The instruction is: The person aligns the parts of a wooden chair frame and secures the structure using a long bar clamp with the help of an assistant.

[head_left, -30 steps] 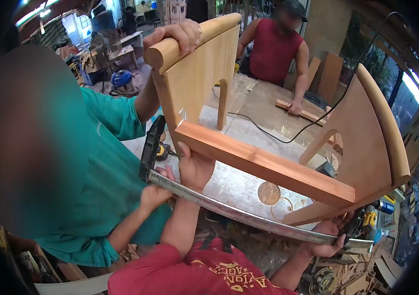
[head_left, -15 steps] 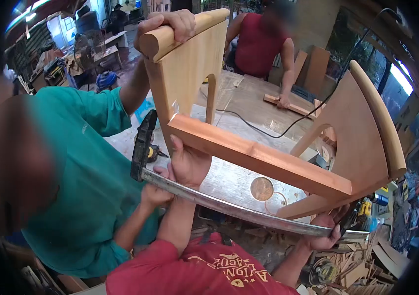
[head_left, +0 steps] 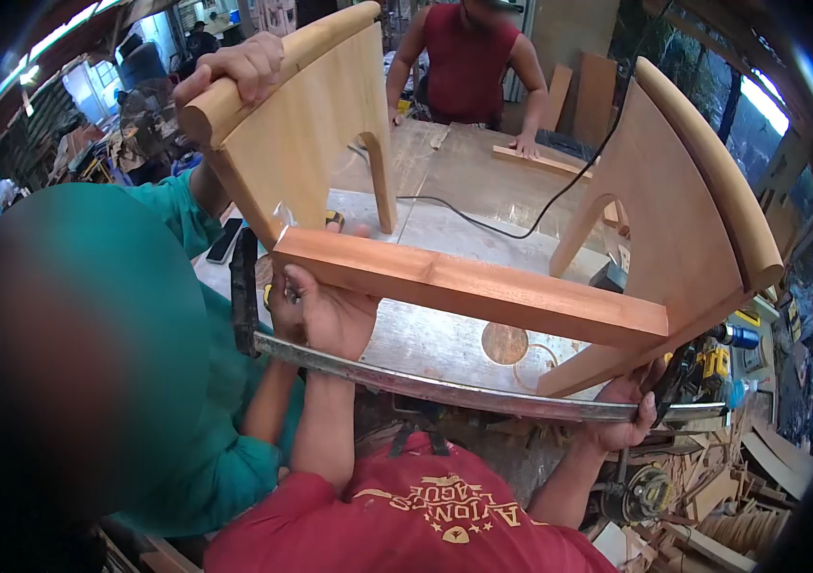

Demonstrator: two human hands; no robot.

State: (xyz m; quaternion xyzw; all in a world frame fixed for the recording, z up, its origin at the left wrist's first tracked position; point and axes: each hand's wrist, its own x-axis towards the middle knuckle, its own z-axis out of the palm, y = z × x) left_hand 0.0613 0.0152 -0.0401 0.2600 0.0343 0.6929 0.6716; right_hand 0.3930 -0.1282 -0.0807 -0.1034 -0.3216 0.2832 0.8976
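A reddish wooden rail joins a pale curved-top panel on the left to a similar panel on the right. My left hand cups the rail's left end from below, thumb on the near side, its fingers partly hidden behind the wood. A long metal bar clamp runs below the rail, across my left wrist, with a black jaw outside each panel. Near the right jaw, my right hand is closed around the bar, some fingers hidden. A co-worker's hand grips the left panel's rounded top.
A person in teal stands close at left, their other hand behind my left thumb. Across the worktable, a person in sleeveless red touches a wooden strip. A black cable crosses the tabletop. Power tools and wood scraps lie at right.
The wooden assembly and clamp have shifted left in view, and the left panel also sits higher. The teal-clad person's lower hand has moved from the bar up toward the rail's left end.
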